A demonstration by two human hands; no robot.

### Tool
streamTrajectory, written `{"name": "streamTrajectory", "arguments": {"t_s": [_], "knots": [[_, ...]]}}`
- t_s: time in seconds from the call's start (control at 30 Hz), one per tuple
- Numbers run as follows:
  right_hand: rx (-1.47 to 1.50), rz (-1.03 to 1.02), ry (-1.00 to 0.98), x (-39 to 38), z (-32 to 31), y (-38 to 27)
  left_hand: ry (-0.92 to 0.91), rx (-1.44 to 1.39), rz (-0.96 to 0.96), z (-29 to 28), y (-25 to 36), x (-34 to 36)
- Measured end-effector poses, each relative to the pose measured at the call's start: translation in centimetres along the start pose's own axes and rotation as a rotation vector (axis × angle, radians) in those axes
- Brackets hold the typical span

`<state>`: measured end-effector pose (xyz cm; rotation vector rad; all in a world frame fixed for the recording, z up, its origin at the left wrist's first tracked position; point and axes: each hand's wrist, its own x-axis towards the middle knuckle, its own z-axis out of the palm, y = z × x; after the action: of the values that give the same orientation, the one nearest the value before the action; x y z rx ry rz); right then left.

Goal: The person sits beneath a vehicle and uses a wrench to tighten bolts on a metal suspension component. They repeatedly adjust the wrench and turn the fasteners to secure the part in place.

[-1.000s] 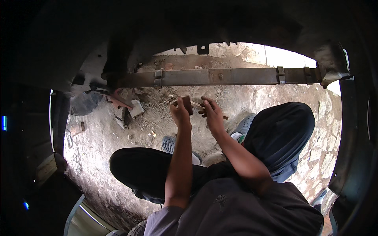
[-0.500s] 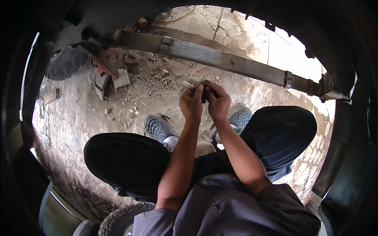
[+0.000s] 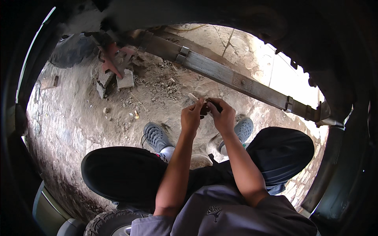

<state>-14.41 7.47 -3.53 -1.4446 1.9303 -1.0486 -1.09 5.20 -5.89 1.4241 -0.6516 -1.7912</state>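
My left hand (image 3: 191, 118) and my right hand (image 3: 223, 115) meet in front of me, above the ground between my feet. Both are closed, with the fingertips almost together. A small, pale, flat strip (image 3: 192, 96) sticks out past the left fingertips, pinched in that hand. My right fingers are bent at the near end of the strip; whatever is inside them is hidden and too small to name. My grey slotted shoes (image 3: 156, 136) stand on either side below the hands.
A long metal bar with clamps (image 3: 214, 69), like a leaf spring, crosses ahead of me. At far left are a reddish metal stand (image 3: 113, 63), broken blocks (image 3: 126, 80) and a dark tyre (image 3: 73, 51). Another tyre (image 3: 106, 222) is at lower left. Dark bodywork surrounds me.
My view has tilted, so the bar and ground appear lower. My hands remain close together, with the fingers slightly shifted and the pale strip pointing more steeply up.
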Motion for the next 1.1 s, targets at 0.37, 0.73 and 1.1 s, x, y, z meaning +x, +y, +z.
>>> {"name": "streamTrajectory", "arguments": {"t_s": [0.37, 0.73, 1.1], "knots": [[0.344, 0.187, -0.198, -0.6, 1.9, 0.3, 0.156, -0.124, 0.072, -4.8, 2.2, 0.6], [0.341, 0.332, -0.074, 0.0, 0.4, 1.9, 0.260, 0.103, 0.354, -4.7, 9.8, 5.0], [0.340, 0.293, 0.000, 0.5, -2.4, 3.1, 0.230, 0.324, 0.268, -4.4, 12.4, 10.6]]}}
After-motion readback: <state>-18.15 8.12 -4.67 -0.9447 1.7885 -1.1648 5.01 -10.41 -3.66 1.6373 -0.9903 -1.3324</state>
